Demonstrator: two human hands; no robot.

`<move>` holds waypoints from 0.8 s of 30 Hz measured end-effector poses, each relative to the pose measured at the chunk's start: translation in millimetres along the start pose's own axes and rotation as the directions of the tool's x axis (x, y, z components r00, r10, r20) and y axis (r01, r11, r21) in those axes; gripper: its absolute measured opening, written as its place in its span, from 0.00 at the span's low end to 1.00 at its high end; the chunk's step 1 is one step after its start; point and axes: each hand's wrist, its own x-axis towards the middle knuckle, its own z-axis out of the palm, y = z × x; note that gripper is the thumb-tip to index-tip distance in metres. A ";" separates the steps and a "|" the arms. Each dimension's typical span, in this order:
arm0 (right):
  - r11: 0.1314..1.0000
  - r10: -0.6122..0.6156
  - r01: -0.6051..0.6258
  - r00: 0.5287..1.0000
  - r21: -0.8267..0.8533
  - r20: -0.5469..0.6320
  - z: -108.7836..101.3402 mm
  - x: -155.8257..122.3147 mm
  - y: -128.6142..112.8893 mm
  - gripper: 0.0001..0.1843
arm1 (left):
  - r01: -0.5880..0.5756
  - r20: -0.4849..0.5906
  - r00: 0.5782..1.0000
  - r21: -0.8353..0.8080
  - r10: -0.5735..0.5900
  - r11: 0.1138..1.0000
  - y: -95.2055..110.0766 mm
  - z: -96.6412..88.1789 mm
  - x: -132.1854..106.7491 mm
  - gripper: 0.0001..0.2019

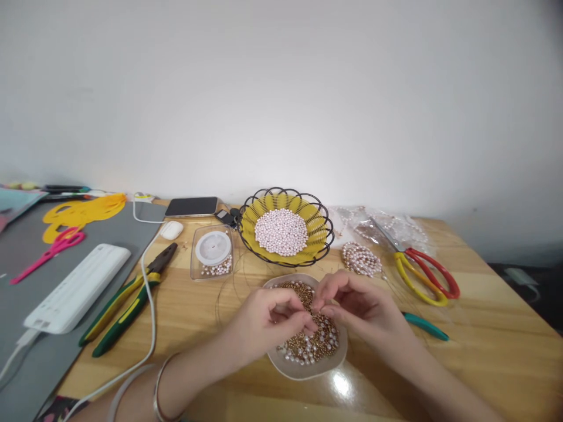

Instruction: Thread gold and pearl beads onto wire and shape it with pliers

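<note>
My left hand (277, 319) and my right hand (356, 302) meet above a pale bowl (303, 375) filled with small gold beads (303, 288) and pink pearl beads (314, 349). The fingers of both hands are pinched together, tips almost touching. What lies between them is too small to make out. A thin wire (219, 305) loops out over the table to the left of my left hand; its end is hidden. Just behind the bowl stands a black-rimmed yellow basket (319, 240) with pink pearl beads (281, 231) in it.
Left are green-and-yellow pliers (127, 302), a white power strip (79, 287), pink scissors (50, 255), a phone (192, 206) and a clear box (193, 264) with a spool (213, 248). Right are a beaded coil (361, 259), red-and-yellow-handled scissors (422, 272) and a teal handle (426, 326).
</note>
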 end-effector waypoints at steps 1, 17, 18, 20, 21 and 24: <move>1.000 -0.002 0.001 1.000 -0.013 -0.014 0.1 1.2 -1.0 0.04 | 0.000 0.000 1.000 -0.007 0.000 1.000 -0.2 -0.3 -0.3 0.08; 1.000 -0.015 0.014 0.988 -0.012 -0.156 11.6 11.6 -1.7 0.07 | -0.035 0.035 0.998 -0.193 0.043 0.981 2.2 -0.8 1.4 0.19; 1.000 -0.022 0.020 0.986 -0.015 -0.168 12.6 11.4 -1.2 0.07 | -0.034 0.037 0.998 -0.197 0.042 0.980 2.3 -0.8 1.6 0.19; 0.999 -0.040 0.037 0.982 -0.022 -0.183 14.4 11.0 0.1 0.07 | -0.030 0.038 0.999 -0.203 0.038 0.979 2.1 -0.9 1.9 0.19; 0.999 -0.051 0.047 0.981 -0.027 -0.187 15.2 10.9 0.7 0.07 | -0.028 0.035 0.999 -0.207 0.036 0.978 2.0 -0.9 2.1 0.19; 0.996 -0.080 0.072 0.979 -0.046 -0.189 16.4 10.2 2.8 0.07 | -0.022 0.030 0.999 -0.212 0.029 0.977 1.6 -0.9 2.7 0.20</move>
